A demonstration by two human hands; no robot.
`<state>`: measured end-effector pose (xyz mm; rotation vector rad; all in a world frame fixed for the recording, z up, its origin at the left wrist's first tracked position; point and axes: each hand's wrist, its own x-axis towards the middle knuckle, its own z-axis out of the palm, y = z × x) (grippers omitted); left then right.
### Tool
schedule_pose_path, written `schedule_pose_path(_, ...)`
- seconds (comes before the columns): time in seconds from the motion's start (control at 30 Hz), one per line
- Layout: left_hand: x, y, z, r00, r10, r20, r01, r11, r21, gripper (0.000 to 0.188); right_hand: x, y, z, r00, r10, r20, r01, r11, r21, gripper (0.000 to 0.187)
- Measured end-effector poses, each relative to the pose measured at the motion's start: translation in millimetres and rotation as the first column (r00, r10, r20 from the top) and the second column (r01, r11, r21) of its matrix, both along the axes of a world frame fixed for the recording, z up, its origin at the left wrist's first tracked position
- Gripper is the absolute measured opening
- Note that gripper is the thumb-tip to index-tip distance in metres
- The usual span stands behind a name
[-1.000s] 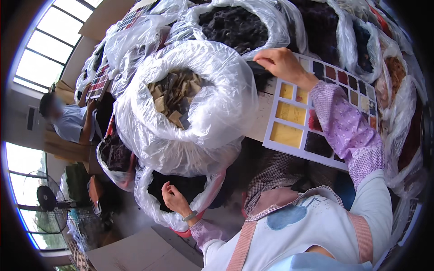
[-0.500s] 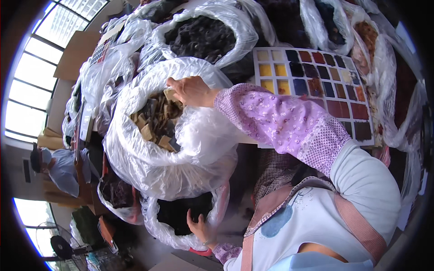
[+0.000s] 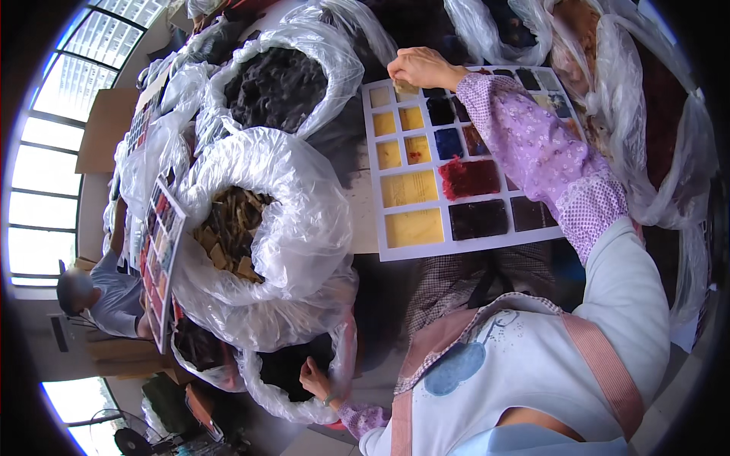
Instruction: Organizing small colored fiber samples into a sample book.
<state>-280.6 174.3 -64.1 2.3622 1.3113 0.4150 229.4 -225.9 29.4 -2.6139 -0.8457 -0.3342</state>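
Observation:
My right hand [image 3: 424,68] is closed, its fingertips pinching a small flat tan piece [image 3: 405,87] over the far-left cells of a white grid board [image 3: 395,251]. The board's cells hold yellow, dark and reddish squares, and a fluffy red tuft [image 3: 454,178] sticks out of one. My sleeve covers part of its right side. To the left stands a plastic bag [image 3: 304,190] filled with tan and brown flat pieces [image 3: 228,228]. My left hand [image 3: 315,381] hovers by a lower bag of black material [image 3: 285,368]. Its fingers are loosely bent, with nothing seen in them.
Another plastic bag [image 3: 342,61] with dark fluffy material [image 3: 277,87] stands beyond. Clear plastic bags [image 3: 646,114] crowd the right. At far left, a co-worker [image 3: 114,292] is beside a second grid board [image 3: 161,266]. A floor fan [image 3: 131,441] stands at the lower left.
My right hand has moved from the bag of tan pieces rightward to the board, carrying a tan piece. My left hand's fingers have drawn closer together. The second board at left now shows its face.

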Motion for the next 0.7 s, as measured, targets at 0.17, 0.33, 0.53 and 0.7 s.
schedule_pose_path(0.17,-16.0,9.4,-29.7,0.990,0.036,0.138,-0.030,0.998,-0.050,0.025,36.2,-0.9,-10.0,0.986,0.077,-0.145,-0.103,0.978,-0.180,0.014)
schedule_pose_path(0.33,7.0,-35.9,67.5,0.912,0.265,0.315,-0.338,0.918,0.206,0.014,58.3,10.5,-15.8,0.890,0.094,-0.445,-0.183,0.970,-0.159,0.021)
schedule_pose_path(0.53,191.2,-155.8,157.3,0.632,-0.235,0.738,0.431,0.899,-0.082,0.040,56.0,1.2,-21.0,0.864,0.115,-0.490,-0.192,0.975,-0.110,0.021)
schedule_pose_path(0.7,375.9,-200.5,108.7,0.489,-0.637,0.596,0.760,0.646,0.067,0.038,33.0,-1.9,-39.1,0.966,0.010,-0.258,0.008,0.998,0.067,0.031)
